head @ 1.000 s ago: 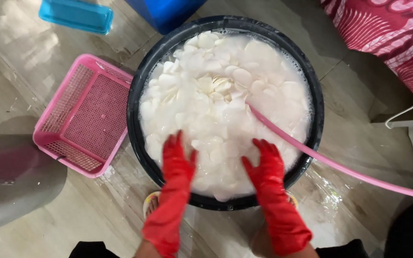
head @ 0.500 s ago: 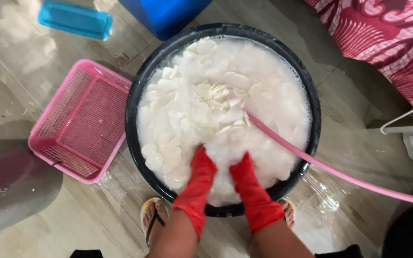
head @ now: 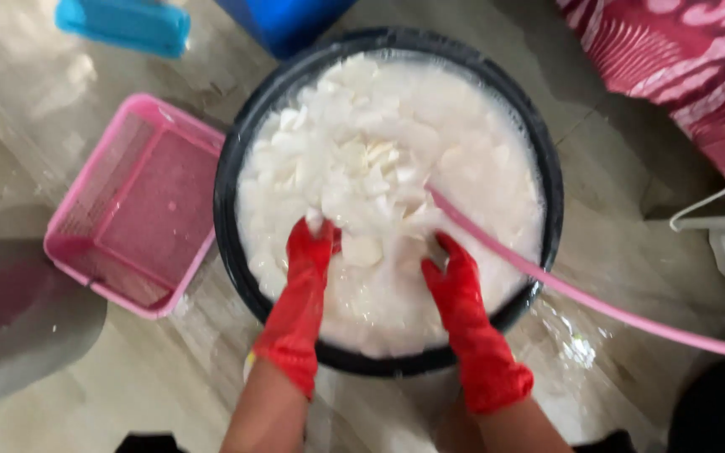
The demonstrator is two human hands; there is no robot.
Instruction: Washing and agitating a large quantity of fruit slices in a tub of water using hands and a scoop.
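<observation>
While both red-gloved hands dip into the black tub (head: 237, 151), the white pieces (head: 362, 180) heap just beyond the fingertips; the left hand (head: 310, 243) cups some, the right hand (head: 446, 268) spreads wide beside the pink hose (head: 597, 302).

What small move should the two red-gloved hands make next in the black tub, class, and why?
Probably lift the scoop slightly. The left hand and right hand are sunk among white flat pieces in the milky water of the round black tub, cupped towards each other, with pieces heaped between them. The pink mesh basket stands just beside the tub.
</observation>
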